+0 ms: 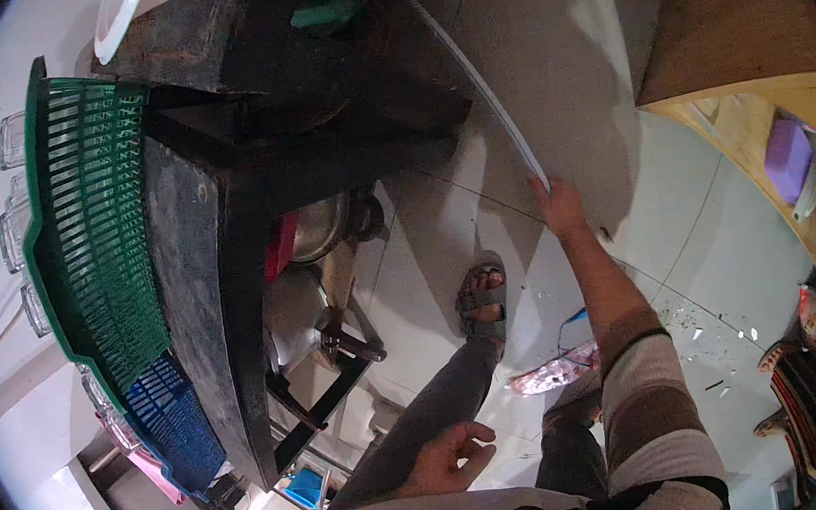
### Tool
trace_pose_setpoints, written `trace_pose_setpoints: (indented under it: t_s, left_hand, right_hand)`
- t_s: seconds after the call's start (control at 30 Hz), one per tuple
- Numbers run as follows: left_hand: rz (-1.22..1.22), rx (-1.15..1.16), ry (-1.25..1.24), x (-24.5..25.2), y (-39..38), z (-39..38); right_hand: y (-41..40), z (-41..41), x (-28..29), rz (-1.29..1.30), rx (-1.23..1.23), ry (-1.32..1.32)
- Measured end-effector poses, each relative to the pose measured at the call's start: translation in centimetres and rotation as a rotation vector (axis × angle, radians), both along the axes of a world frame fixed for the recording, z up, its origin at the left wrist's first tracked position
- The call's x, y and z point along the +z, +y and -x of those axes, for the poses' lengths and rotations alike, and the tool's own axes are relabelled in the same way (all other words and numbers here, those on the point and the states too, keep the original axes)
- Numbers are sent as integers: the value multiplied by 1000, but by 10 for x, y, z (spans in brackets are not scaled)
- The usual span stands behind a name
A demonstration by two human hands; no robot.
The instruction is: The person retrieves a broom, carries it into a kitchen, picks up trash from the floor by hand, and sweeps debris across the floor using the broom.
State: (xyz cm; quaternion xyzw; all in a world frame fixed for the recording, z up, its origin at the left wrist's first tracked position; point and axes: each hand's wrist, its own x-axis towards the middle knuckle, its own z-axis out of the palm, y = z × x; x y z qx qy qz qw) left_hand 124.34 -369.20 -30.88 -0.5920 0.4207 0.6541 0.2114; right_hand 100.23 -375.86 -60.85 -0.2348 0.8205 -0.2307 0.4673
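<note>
My right hand (559, 206) is closed around the near end of a long, thin pale stick or handle (483, 88). It slants away over the tiled floor toward the dark furniture at the top, where its far end is hidden. My left hand (452, 460) hangs low before my body with curled fingers, nothing between them. Small bits of debris (719, 336) lie scattered on the pale tiles to the right of my right forearm. A shiny pink packet (553, 373) rests on the floor near my feet, partly covered by that arm.
A dark table (192, 279) stands at left, with green (101, 214) and blue plastic baskets (174, 418) on it and pots below. A wooden shelf (747, 114) holding a purple box (788, 159) is at right. A striped cloth item (810, 405) lies at lower right.
</note>
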Motion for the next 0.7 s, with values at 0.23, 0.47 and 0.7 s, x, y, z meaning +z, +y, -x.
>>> trace_pose_setpoints:
  t_s: [0.23, 0.47, 0.7]
  left_hand:
    - [-9, 198, 105, -8, 5, -10]
    - [-62, 248, 116, -12, 2, -7]
    - [-72, 150, 39, 0, 3, 2]
  right_hand:
    - [-138, 7, 3, 44, -129, -134]
    - [1, 63, 10, -129, 22, 86]
    - [236, 13, 140, -371, 20, 287]
